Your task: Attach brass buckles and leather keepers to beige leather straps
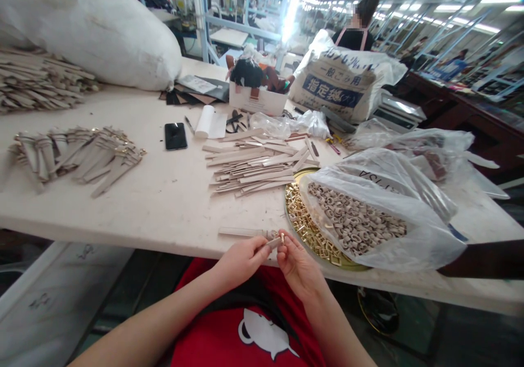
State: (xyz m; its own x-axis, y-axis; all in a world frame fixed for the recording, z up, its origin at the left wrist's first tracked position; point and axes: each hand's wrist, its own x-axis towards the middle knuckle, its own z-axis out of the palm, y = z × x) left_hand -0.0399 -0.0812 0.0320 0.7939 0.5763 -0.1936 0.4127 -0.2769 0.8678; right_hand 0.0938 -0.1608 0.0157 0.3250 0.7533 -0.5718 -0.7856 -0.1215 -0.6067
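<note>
My left hand (241, 258) and my right hand (297, 266) meet at the table's near edge, both pinching a small beige strap piece (275, 242) with a bit of metal on it. Just beyond them another beige strap (241, 232) lies on the table. To the right sits a round tray of gold buckles (303, 225), partly covered by a clear bag of small beige loops (356, 222). A loose pile of beige straps (256, 162) lies farther back in the middle.
Finished straps with buckles (77, 154) are heaped at left, more stacks (36, 80) behind them beside a big white sack (90, 29). A black phone (176, 136), a white box (257, 97) and plastic bags (347, 78) crowd the back. A person (356, 26) works across the table.
</note>
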